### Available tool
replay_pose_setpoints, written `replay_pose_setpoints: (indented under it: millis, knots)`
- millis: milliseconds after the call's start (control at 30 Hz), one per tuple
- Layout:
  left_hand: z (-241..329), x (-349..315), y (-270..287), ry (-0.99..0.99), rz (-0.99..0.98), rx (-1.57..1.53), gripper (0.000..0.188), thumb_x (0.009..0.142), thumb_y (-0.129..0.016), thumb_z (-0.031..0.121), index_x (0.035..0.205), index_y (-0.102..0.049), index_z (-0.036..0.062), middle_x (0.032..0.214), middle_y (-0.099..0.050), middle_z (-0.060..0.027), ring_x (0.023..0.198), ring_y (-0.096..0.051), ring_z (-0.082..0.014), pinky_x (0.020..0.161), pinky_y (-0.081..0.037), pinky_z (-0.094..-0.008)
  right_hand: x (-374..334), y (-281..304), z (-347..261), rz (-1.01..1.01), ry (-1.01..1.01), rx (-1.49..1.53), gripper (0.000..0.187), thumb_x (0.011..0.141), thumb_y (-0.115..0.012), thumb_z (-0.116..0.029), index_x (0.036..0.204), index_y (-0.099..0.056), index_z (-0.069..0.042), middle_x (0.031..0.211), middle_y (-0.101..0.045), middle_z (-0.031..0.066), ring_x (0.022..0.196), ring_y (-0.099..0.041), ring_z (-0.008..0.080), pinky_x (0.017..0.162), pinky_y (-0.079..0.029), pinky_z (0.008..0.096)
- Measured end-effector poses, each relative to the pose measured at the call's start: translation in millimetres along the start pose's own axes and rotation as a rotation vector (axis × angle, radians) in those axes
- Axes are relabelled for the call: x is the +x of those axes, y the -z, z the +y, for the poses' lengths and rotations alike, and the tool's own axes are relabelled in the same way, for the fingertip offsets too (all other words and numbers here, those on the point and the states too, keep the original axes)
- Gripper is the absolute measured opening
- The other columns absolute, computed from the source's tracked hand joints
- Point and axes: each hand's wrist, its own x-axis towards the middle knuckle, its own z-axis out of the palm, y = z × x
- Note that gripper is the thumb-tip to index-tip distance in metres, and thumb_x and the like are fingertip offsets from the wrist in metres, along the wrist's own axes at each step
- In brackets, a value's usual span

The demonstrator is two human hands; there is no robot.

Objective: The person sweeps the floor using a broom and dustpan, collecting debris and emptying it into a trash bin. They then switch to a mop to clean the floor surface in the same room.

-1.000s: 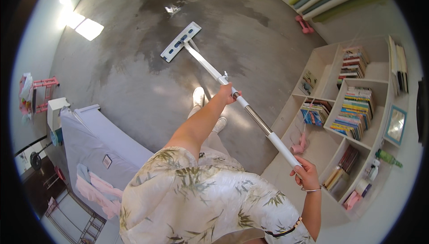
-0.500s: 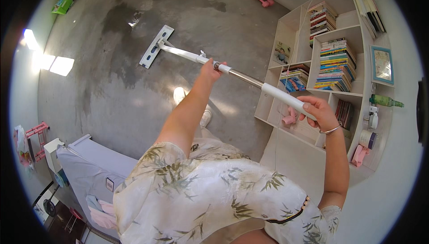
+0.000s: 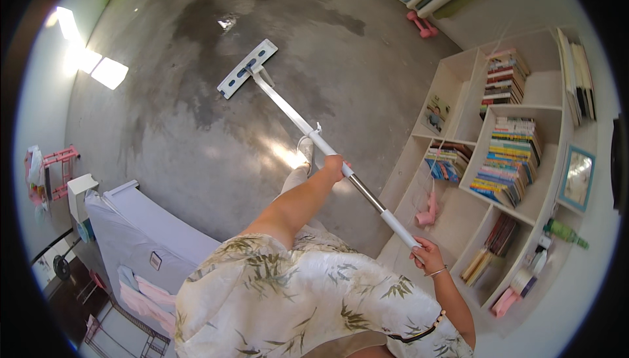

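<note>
A white flat mop (image 3: 286,107) runs slantwise from the far floor back to my right side. Its long rectangular head (image 3: 247,69), with dark oval spots on top, appears to rest on the grey floor. Partway along the pole, my left hand (image 3: 335,166) is wrapped round the white section just above the bare metal tube (image 3: 367,194). My right hand (image 3: 429,255), a bracelet at its wrist, closes round the top end of the white grip (image 3: 400,230). The underside of the mop head is hidden.
On the right stands a white shelf unit (image 3: 452,191) with stacked books (image 3: 511,158). Pink dumbbells (image 3: 421,24) lie at the far right wall. A cloth-covered bed (image 3: 154,227) stands at left. Dark damp-looking patches (image 3: 196,23) mark the concrete floor (image 3: 170,141).
My right hand has drawn in toward my body, and my left hand has come nearer too. The mop pole now slants more steeply. The whole view has shifted.
</note>
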Motion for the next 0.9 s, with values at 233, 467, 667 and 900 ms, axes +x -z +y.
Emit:
replay_pose_setpoints:
  millis: [233,467,667,900]
  knots:
    - [166,38,-24,-0.15,0.016,0.03,0.017,0.085,-0.042,0.01,0.098,-0.04,0.0009,0.072,-0.048,-0.0136,0.061,-0.052,-0.028,0.052,-0.047,-0.0428,85,-71,-120,-0.092,0.114,-0.022,0.038,0.079,-0.057,-0.01,0.115,-0.048,-0.002,0.063,-0.056,0.006,0.039,-0.043,0.0071,0.033,-0.03,0.0199]
    - [283,-10,-70,-0.375,-0.136,-0.169,0.025,0.089,-0.04,0.014,0.106,-0.033,-0.0022,0.082,-0.051,-0.0185,0.068,-0.056,-0.0302,0.061,-0.051,-0.0439,94,-112,-293,-0.26,0.337,-0.27,0.044,0.081,-0.055,-0.015,0.12,-0.042,-0.001,0.07,-0.056,0.0053,0.047,-0.049,0.0076,0.041,-0.04,0.0205]
    - [259,-23,-97,-0.468,-0.159,-0.195,0.022,0.089,-0.039,0.012,0.106,-0.038,-0.0019,0.096,-0.05,-0.0166,0.087,-0.055,-0.0324,0.074,-0.049,-0.0454,114,-76,-331,-0.429,0.332,-0.388,0.048,0.083,-0.051,-0.017,0.126,-0.035,-0.001,0.074,-0.057,0.0076,0.05,-0.052,0.0094,0.043,-0.042,0.0207]
    - [192,-92,-111,-0.551,-0.167,-0.171,0.036,0.088,-0.04,0.013,0.12,-0.032,0.0009,0.117,-0.042,-0.0151,0.107,-0.046,-0.0314,0.086,-0.043,-0.0438,155,-48,-341,-0.643,0.281,-0.344,0.047,0.084,-0.047,-0.015,0.126,-0.033,0.0,0.075,-0.058,0.0088,0.05,-0.051,0.0091,0.041,-0.041,0.0205]
